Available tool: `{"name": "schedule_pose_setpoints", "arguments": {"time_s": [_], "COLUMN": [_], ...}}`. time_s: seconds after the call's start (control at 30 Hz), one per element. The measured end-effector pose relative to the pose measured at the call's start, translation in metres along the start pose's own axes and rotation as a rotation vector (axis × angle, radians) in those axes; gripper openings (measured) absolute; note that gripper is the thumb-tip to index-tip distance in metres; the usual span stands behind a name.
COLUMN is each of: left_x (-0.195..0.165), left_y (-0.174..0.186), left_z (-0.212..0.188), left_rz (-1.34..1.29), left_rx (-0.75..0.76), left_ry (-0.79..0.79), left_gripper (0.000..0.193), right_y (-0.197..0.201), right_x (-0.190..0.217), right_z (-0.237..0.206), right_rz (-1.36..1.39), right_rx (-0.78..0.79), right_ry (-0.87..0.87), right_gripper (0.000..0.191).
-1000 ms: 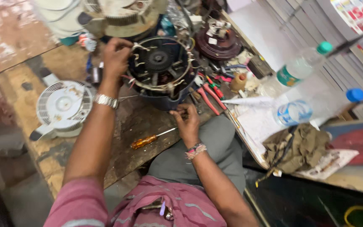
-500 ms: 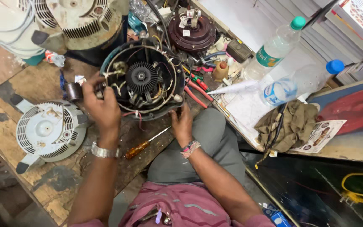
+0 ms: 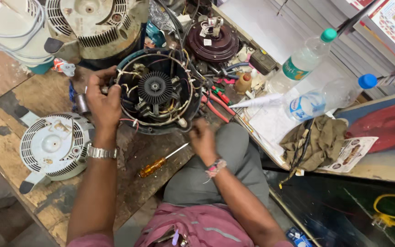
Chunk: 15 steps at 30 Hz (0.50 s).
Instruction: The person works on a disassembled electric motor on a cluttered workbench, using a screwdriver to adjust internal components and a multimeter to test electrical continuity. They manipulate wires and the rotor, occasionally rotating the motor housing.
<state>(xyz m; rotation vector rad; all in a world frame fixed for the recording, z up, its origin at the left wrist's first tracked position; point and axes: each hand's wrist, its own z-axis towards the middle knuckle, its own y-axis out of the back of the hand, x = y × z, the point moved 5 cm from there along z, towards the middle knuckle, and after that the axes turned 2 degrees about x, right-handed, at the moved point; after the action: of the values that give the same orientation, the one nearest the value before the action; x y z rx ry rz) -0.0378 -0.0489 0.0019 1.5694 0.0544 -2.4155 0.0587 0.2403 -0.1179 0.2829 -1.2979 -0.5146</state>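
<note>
Open motor housing [image 3: 154, 91] sits on the wooden worktop [image 3: 37, 196], right in front of the person, tipped slightly toward them. Round dark shell, black finned hub dead centre, copper windings and loose white and red leads around it.

Left hand [image 3: 102, 98] is clamped on the housing's left rim, fingers curled over the edge, metal watch on that wrist. Right hand [image 3: 203, 137] is at the lower right rim, fingers closed and touching the edge; can't tell if it pinches a wire or just the rim. Hands well apart, one each side of the housing.

Orange-handled screwdriver [image 3: 161, 161] lies on the worktop between the two forearms, untouched. Red-handled pliers [image 3: 216, 106] lie just right of the housing. White vented fan cover [image 3: 53, 145] lies flat to the left of the left arm. Second, dark red motor part [image 3: 212, 42] sits behind the housing, a big white vented casing [image 3: 94, 23] behind-left.

Further right: two clear plastic bottles, green cap [image 3: 303, 59] and blue cap [image 3: 328, 97], lying on paper, and an olive rag [image 3: 314, 142] beside them.
</note>
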Motion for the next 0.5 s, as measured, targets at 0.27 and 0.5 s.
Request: {"name": "schedule_pose_setpoints", "arguments": {"time_s": [0.27, 0.5], "left_x": [-0.002, -0.019], "left_y": [0.001, 0.005], "left_z": [0.002, 0.003], "left_rz": [-0.052, 0.007], "left_rx": [-0.010, -0.043], "left_ry": [-0.106, -0.027], "left_gripper": [0.028, 0.025], "right_y": [0.062, 0.038], "right_x": [-0.014, -0.015], "right_z": [0.096, 0.116], "right_rz": [-0.439, -0.880], "right_rx": [-0.177, -0.034], "right_ry": [0.079, 0.040], "right_gripper": [0.033, 0.042]}}
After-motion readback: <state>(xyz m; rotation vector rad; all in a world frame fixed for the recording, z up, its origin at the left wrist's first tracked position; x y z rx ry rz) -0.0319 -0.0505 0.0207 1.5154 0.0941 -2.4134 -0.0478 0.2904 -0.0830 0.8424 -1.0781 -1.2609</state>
